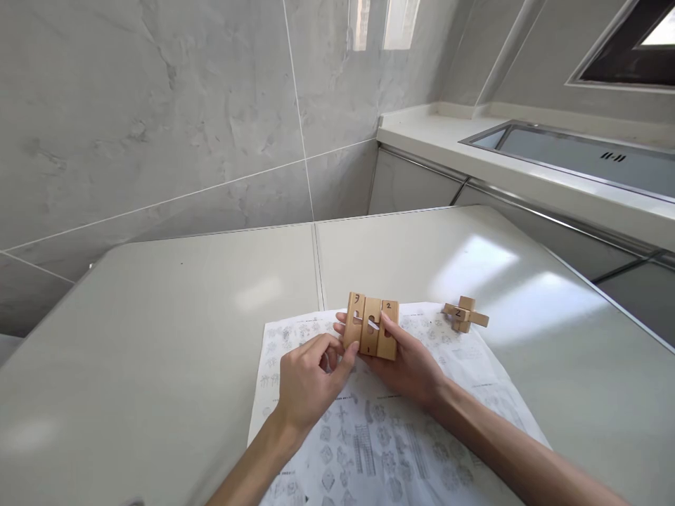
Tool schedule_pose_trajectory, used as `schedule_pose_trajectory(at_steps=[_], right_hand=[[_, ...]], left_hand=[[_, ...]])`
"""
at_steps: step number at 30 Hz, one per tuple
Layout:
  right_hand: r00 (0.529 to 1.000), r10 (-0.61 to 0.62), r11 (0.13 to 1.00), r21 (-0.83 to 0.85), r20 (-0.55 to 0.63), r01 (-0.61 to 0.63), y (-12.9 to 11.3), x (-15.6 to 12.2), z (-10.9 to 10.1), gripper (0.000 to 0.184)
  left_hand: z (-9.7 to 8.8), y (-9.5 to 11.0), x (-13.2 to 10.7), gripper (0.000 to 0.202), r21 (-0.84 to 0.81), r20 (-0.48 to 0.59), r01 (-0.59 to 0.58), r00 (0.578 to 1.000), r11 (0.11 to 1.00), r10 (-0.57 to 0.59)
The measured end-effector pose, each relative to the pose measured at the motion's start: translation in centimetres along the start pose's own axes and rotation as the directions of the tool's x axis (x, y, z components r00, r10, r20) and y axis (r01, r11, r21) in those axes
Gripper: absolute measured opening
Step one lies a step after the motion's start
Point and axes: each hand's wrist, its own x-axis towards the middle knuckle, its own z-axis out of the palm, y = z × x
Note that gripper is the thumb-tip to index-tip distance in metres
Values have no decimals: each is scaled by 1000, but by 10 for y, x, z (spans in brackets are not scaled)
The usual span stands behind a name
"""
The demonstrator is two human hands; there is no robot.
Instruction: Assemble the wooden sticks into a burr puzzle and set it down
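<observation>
Three flat wooden puzzle pieces [372, 307] lie side by side in my hands, above a printed sheet. Each has a cut-out slot, and handwritten numbers 3, 1 and 2 mark them. My right hand [411, 362] supports them from below and from the right, its thumb on the piece marked 2. With thumb and bent fingers, my left hand [311, 372] grips the lower left corner of the piece marked 3. To the right, an assembled wooden cross puzzle [465, 315] marked 2 rests at the sheet's edge.
The creased white instruction sheet [337, 485], printed with small diagrams, covers the near middle of the pale table [158, 351]. A seam runs across the tabletop. Behind stands a grey tiled wall [211, 105]; at right is a counter [422, 130] with a sink [569, 151].
</observation>
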Motion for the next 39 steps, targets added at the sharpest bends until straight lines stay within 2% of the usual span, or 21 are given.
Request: schedule_pose_trajectory(at_steps=[4, 10, 12, 15, 18, 25, 31, 39], right_hand=[[1000, 4, 999, -43, -20, -5, -1, 0, 0, 50], [994, -44, 999, -32, -98, 41, -8, 1, -2, 45], [992, -44, 999, -23, -116, 42, -11, 1, -2, 44], [991, -49, 997, -66, -127, 41, -12, 1, -2, 49], [987, -54, 988, -151, -149, 31, -11, 2, -5, 58], [978, -82, 895, -446, -191, -12, -7, -6, -8, 73], [969, -146, 858, -512, -198, 25, -7, -10, -10, 89], [921, -337, 710, -695, -195, 113, -6, -10, -11, 84]], left_hand=[[0, 3, -2, 33, -66, 21, 36, 999, 997, -35], [-10, 5, 3, 28, -299, 61, 153, 988, 942, -141], [-13, 5, 5, 30, -404, 128, 212, 976, 890, -174], [-14, 4, 5, 36, -549, 256, 337, 939, 765, -229], [-13, 4, 5, 39, -594, 313, 375, 923, 712, -224], [-12, 3, 2, 40, -552, 331, 347, 926, 758, -183], [-10, 4, -1, 36, -488, 253, 265, 955, 832, -155], [-7, 3, -4, 35, -451, 235, 188, 968, 872, -87]])
